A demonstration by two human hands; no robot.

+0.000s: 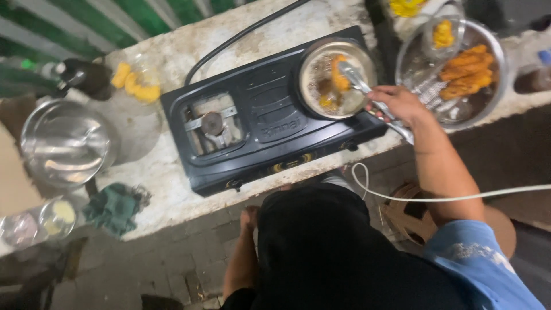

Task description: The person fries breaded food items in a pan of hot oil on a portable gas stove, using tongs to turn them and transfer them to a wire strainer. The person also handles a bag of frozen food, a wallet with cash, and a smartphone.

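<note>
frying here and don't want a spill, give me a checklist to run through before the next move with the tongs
1. Tongs gripped: ok, the right hand holds their handle end.
2. Tong tips on the food: ok, they sit at an orange piece in the frying pan.
3. Pan seated on the burner: ok, it sits level on the right side of the black stove.
4. Landing spot: ok, the metal tray with fried pieces lies just right of the pan.
5. Left hand away from the heat: ok, it hangs below the counter edge.
6. Flame on: cannot tell, the pan hides the burner.
</note>
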